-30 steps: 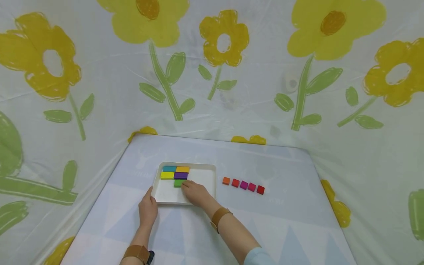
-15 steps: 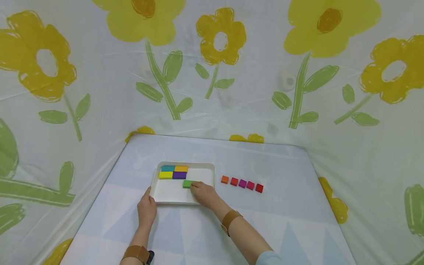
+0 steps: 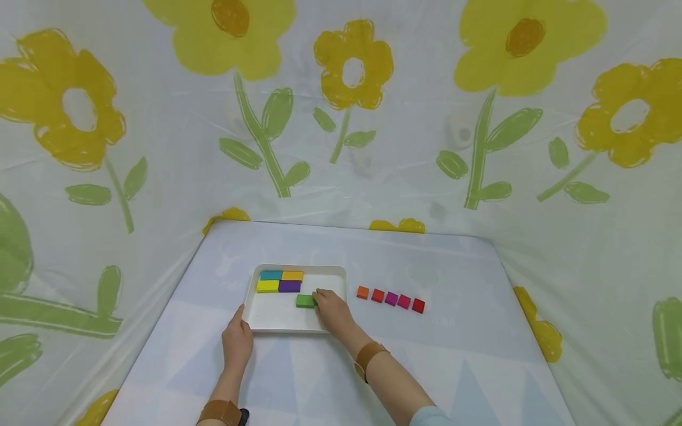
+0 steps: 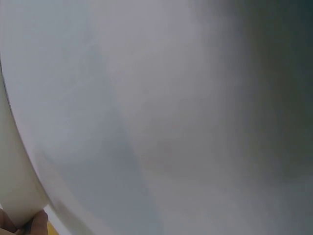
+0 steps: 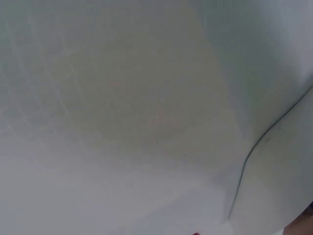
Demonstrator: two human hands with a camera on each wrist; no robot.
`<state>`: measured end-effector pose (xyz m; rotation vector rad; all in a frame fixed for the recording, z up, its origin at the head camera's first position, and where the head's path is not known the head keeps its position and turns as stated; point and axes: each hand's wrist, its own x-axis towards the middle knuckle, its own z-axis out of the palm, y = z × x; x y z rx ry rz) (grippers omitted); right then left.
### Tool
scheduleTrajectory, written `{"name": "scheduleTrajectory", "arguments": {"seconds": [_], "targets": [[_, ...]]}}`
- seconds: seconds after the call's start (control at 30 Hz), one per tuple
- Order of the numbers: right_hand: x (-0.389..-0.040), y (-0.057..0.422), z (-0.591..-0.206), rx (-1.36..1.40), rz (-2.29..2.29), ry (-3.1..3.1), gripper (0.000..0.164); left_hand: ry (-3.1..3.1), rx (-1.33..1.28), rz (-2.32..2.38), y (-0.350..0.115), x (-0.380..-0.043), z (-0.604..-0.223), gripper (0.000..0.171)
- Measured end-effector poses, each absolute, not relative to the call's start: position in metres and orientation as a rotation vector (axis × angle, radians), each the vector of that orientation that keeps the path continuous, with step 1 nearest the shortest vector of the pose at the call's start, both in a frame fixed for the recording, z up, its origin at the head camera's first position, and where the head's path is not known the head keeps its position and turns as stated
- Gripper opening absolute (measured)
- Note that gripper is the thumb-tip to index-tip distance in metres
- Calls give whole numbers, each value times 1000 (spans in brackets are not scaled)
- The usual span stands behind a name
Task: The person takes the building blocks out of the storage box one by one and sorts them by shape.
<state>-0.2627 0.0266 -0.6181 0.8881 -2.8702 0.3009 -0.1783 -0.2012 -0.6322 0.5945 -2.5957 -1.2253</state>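
Note:
My left hand (image 3: 237, 342) grips the left front edge of a shallow white tray (image 3: 282, 329); in the left wrist view its fingertips (image 4: 38, 224) are at the tray wall. Inside the tray my right hand (image 3: 334, 312) holds the right end of a flat green block (image 3: 305, 301), its fingertips partly covering that end. Behind it, in two touching rows, lie a blue block (image 3: 271, 276), an orange-yellow block (image 3: 292, 276), a yellow block (image 3: 267, 286) and a purple block (image 3: 289, 286). The right wrist view shows only a sliver of the hand.
To the tray's right, a slanting row of small separate blocks lies on the pale tablecloth (image 3: 453, 355): an orange block (image 3: 363, 292), a red block (image 3: 378, 295), several in pink, magenta and red. A flowered curtain (image 3: 405, 171) hangs behind and at both sides.
My right hand has moved to the right with the green block, away from its place just below the purple block. My left hand stays at the tray's edge.

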Motion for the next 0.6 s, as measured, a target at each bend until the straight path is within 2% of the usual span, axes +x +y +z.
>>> {"name": "scheduleTrajectory", "arguments": {"seconds": [0.23, 0.6], "targets": [[-268, 21, -614, 846, 408, -2989, 40, -2588, 590, -1215, -201, -179, -636, 45], [-267, 17, -619, 853, 381, -3020, 34, -2595, 607, -1223, -201, -179, -635, 45]]}}
